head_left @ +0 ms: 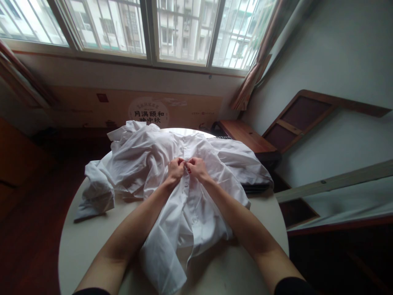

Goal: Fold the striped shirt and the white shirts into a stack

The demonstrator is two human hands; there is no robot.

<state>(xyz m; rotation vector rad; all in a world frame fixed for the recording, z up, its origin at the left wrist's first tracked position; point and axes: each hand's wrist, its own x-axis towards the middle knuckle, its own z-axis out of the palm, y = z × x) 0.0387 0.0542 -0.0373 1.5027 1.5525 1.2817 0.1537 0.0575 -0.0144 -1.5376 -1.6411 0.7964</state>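
On round table [76, 246], rumpled white button-front shirt [190, 213]

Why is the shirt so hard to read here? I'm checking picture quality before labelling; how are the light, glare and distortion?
Head view: daylight from the window backlights the scene and blows out the far table rim; the white shirt is pale with soft folds; both hands, left hand and right hand, are sharp; the floor is dark; wide-angle bending curves the walls.

A white button-front shirt [172, 172] is spread, crumpled, across the round table [76, 246], its front facing up. One sleeve is trailed toward the left edge; the button placket is pinched together near mid-chest.
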